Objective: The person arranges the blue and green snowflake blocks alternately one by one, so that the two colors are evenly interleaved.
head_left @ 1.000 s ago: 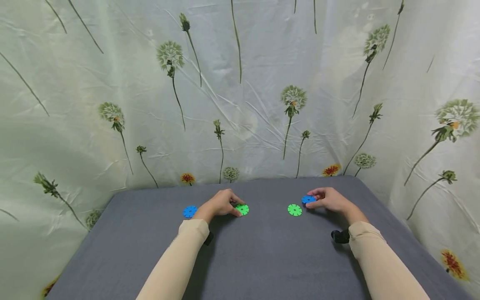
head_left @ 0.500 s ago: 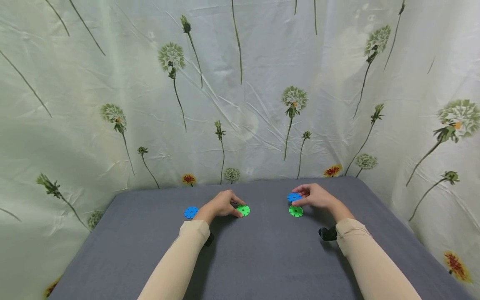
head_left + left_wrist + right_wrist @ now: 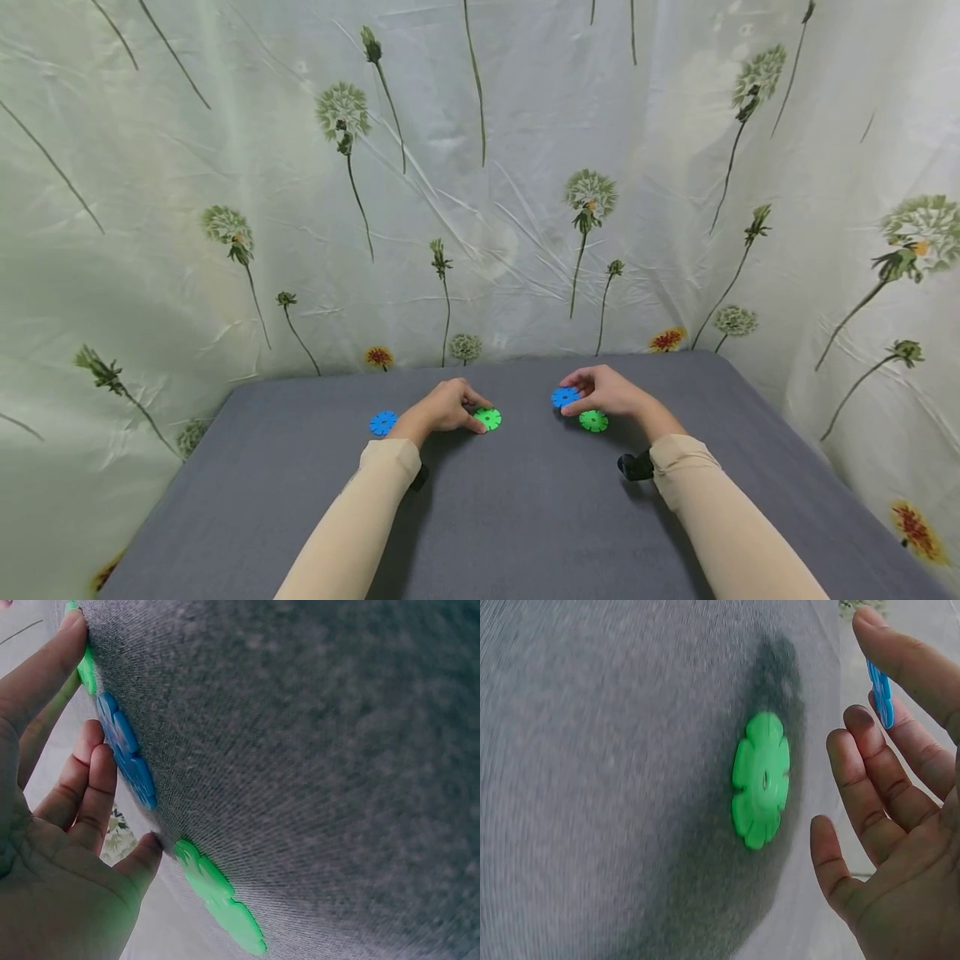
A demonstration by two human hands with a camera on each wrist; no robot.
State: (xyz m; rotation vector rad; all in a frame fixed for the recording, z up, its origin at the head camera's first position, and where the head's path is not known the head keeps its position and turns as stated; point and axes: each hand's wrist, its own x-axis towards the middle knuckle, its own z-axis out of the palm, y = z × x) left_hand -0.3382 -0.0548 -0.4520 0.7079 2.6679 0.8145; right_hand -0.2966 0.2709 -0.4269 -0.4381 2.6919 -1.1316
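Note:
My left hand (image 3: 441,408) pinches the edge of a green notched disc (image 3: 487,418) lying on the grey cloth. The left wrist view shows a blue disc (image 3: 126,750) close to the fingers and another green disc (image 3: 221,896) lower down; I cannot tell how these match the head view. My right hand (image 3: 607,393) holds a blue notched disc (image 3: 565,397) between thumb and finger, slightly above the cloth. Its other fingers are loosely bent in the right wrist view. A green disc (image 3: 763,780) lies flat on the cloth below that hand.
A blue disc (image 3: 382,423) lies left of the left wrist. Grey cloth (image 3: 517,517) covers the table. Behind it hangs a pale curtain (image 3: 510,208) printed with dandelions. A black wrist device (image 3: 636,467) sits by the right sleeve.
My right hand has carried the blue disc leftward, over and past the green disc, to its left side. The left hand has stayed in place on its green disc.

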